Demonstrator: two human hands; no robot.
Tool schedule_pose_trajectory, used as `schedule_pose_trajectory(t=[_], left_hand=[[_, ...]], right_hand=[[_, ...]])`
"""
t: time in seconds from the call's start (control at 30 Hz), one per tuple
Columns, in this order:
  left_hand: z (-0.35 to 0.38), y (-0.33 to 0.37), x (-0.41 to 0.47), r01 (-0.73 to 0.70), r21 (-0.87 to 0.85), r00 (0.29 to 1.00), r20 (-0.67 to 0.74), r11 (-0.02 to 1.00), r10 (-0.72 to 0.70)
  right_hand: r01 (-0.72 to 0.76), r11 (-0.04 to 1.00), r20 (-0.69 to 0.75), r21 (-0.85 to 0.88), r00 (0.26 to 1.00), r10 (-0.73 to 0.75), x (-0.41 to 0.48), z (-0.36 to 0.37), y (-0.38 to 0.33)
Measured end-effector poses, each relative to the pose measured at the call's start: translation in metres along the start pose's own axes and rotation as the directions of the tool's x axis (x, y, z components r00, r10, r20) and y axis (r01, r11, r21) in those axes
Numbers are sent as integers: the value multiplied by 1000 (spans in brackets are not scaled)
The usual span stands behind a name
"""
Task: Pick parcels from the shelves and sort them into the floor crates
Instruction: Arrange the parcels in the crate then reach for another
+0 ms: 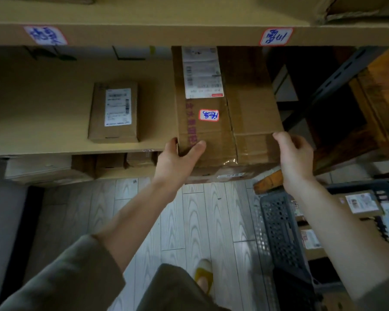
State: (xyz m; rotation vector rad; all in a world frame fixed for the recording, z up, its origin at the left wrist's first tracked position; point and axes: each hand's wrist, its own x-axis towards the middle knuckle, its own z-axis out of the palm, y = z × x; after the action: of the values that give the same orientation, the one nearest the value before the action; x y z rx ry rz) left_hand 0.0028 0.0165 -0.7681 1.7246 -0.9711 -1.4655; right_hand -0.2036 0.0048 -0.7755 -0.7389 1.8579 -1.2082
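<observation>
Head view, item one: large cardboard parcel on the middle shelf, its near end overhanging the shelf edge. Left hand clamps the near-left corner, thumb on top; right hand curls its fingers round the near-right corner (a two-sided grip, probably because the box is bulky). Small parcel lies apart to the left. Dark floor crate, already holding parcels, sits below right; nothing visibly blocks the way down.

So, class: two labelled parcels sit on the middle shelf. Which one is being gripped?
The large box on the right, held by both hands; the small parcel lies untouched.
</observation>
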Motion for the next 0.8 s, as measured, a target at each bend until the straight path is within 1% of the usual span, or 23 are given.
schedule_pose_trajectory(t=[0.1,0.2,0.3,0.43,0.57,0.67,0.8], left_hand=[[-7,-10,-9,24,-17,1000,-15,1000,-24],[-14,-23,-20,55,-23,998,-34,998,-56],[-17,-33,-27,89,11,994,-60,996,-89],[-17,-36,-27,97,32,993,-67,995,-95],[-20,-36,-27,94,26,995,-41,995,-93],[-20,-37,-28,65,15,998,-25,998,-65],[-9,-21,-20,-33,-47,998,45,998,35]], right_hand=[[-60,998,21,-12,998,60,-11,-2,6],[-92,993,86,-74,991,98,-22,-9,18],[-138,985,167,-104,974,154,-33,-12,30],[-175,982,166,-76,968,186,-39,-10,32],[-192,981,165,-37,967,196,-44,-9,32],[-185,983,146,3,972,182,-47,-10,33],[-178,963,119,203,981,157,-40,-15,24]])
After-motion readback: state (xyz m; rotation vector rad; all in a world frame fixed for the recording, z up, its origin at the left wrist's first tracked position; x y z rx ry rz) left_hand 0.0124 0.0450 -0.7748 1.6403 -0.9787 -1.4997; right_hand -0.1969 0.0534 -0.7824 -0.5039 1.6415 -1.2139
